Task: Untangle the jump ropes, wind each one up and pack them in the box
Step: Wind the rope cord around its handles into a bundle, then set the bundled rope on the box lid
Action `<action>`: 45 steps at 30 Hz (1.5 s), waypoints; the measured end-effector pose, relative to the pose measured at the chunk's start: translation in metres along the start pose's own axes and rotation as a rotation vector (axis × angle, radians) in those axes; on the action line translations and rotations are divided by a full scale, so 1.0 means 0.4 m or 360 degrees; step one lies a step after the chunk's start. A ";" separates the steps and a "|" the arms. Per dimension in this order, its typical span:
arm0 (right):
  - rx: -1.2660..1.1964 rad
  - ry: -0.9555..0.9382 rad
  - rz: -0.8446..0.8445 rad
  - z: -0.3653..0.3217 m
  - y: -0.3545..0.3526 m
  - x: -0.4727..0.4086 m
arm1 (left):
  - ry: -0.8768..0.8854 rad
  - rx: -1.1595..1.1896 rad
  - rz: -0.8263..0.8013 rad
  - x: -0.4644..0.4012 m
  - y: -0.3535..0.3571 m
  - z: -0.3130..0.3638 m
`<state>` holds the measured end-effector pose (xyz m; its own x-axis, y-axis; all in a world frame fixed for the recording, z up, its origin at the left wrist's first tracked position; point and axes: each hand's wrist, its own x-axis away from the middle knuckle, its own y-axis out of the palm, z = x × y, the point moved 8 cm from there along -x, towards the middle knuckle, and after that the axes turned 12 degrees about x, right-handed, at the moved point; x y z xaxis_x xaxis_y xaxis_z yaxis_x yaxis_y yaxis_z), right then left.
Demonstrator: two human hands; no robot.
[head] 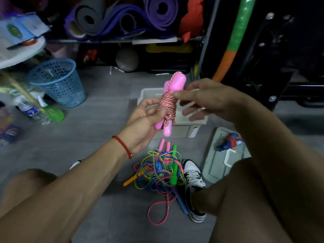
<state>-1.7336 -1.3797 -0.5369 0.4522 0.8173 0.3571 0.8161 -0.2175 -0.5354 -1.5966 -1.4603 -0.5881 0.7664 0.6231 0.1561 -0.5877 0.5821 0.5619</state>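
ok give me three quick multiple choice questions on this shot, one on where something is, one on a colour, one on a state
1. Where does the tangled pile of ropes lie?
A. in the blue basket
B. on the floor between the person's legs
C. on the shelf

2. What colour are the handles of the wound rope?
A. pink
B. yellow
C. black

3. How is the cord of the rope in the left hand?
A. hanging loose
B. wrapped tightly round the handles
C. cut in two

Answers: 1 B, the pile sits on the grey floor beside the shoe. 2 A, pink ends stick out above and below the cord. 3 B, the coils bind the two handles together while the right hand touches them.
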 end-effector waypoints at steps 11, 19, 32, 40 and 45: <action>-0.1001 0.0335 0.0621 0.652 -0.217 0.035 | -0.0476 -0.1008 -0.0493 -0.244 0.295 -0.442; -0.1368 0.1265 0.1064 1.233 -0.016 0.029 | -0.0705 -0.1351 -0.0327 -0.377 0.176 -0.696; -0.0606 0.1290 0.1212 1.290 -0.016 -0.121 | -0.0669 -0.1398 -0.0209 -0.412 0.026 -0.658; 0.0422 0.0297 0.0339 0.737 -0.052 -0.118 | -0.0565 -0.1677 -0.0489 -0.205 -0.037 -0.318; 0.0719 -0.0104 -0.0409 0.370 0.009 -0.139 | -0.0611 -0.2079 -0.0594 -0.043 -0.164 -0.123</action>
<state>-1.8092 -1.3471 -0.6720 0.2227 0.8488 0.4795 0.6546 0.2343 -0.7187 -1.5841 -1.4838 -0.6676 0.8255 0.2711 0.4951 0.0118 0.8686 -0.4953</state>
